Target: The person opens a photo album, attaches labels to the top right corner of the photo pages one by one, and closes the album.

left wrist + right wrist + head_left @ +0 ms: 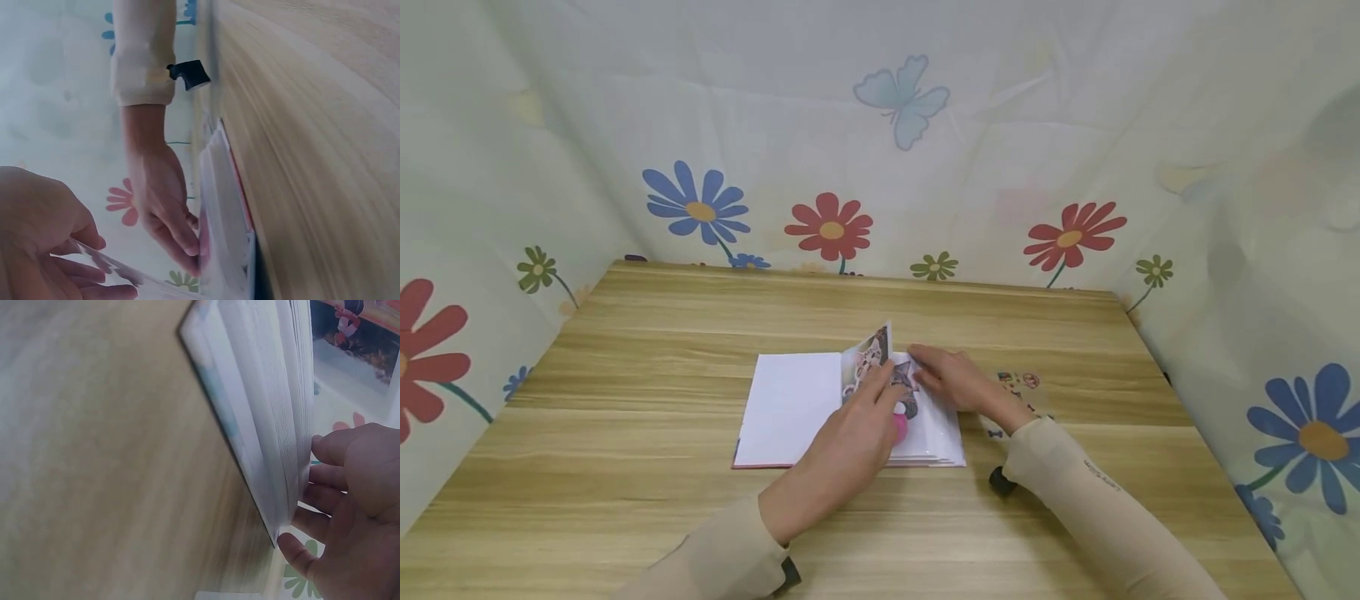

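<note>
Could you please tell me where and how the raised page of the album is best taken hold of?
I'd pinch the raised page by its loose outer edge, coming from the near side, thumb on one face and fingers on the other. It is thin and tilts up from the fold of the open album, so both faces seem reachable. The left hand pinches it between thumb and fingers.

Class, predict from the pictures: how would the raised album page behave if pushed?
The raised album page looks thin where the left hand pinches it, so it would probably bend easily. Rising from near the middle of the open album, it would likely turn over rather than slide away.
</note>
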